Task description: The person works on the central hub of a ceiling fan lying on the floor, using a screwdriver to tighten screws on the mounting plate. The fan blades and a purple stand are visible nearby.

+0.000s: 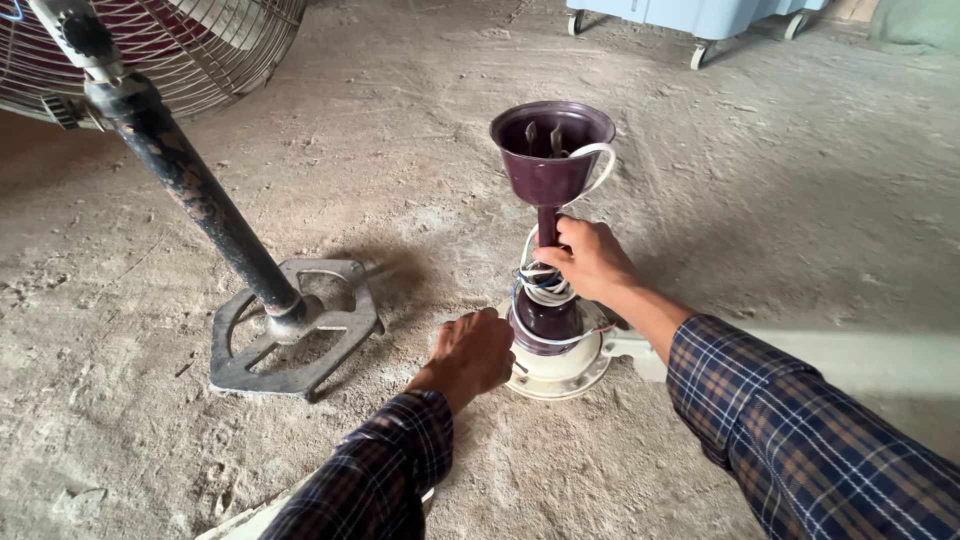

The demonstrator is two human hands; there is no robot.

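I am gripping the thin dark maroon down rod point(546, 226) of a ceiling fan with my right hand point(590, 262), fingers closed around it just above a bundle of white and blue wires point(543, 284) that is coiled around the rod. The rod is standing upright on the dusty concrete floor point(760, 180), a little right of the middle of the scene. At its top is sitting a dark maroon funnel-shaped canopy cup point(551, 150), open side up, with a white wire looping out over its right rim. Below the wire bundle, a second maroon cup point(545, 322) is resting mouth-down on the cream-white round motor housing point(560, 371) of the fan, which is lying flat on the floor. A cream-white fan blade point(860, 355) is reaching out to the right from the housing, passing behind my right sleeve.

My left hand point(468, 355) is resting loosely curled, knuckles up, on the floor just left of the motor housing, close to its edge; I cannot tell whether it is holding anything underneath. Both my sleeves are dark plaid.

To the left, a black metal pedestal fan pole point(195, 190) is leaning up from a flat grey hexagonal metal base point(292, 328), with its wire-caged fan head point(170, 40) at the far left. At the far right, a light blue wheeled cabinet point(690, 15) is standing.
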